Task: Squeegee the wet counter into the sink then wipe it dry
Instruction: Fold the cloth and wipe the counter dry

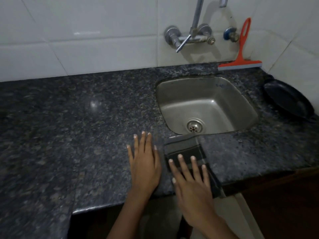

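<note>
The steel sink [205, 104] is set into a dark speckled granite counter [77, 118]. Just in front of the sink's near rim lies a dark folded cloth [185, 146], its far edge touching that rim and its near end running to the counter's front edge. The right hand [191, 185] rests flat on the cloth's near half, fingers straight and slightly spread, gripping nothing. The left hand [145, 163] lies flat on the bare granite just left of the cloth, in front of the sink's left corner, fingers straight and close together. Behind the sink an orange squeegee [241, 54] stands on its blade, handle leaning against the white tiled wall, beside the wall tap [189, 36]. A black pan [286, 102] sits on the counter right of the sink
</note>
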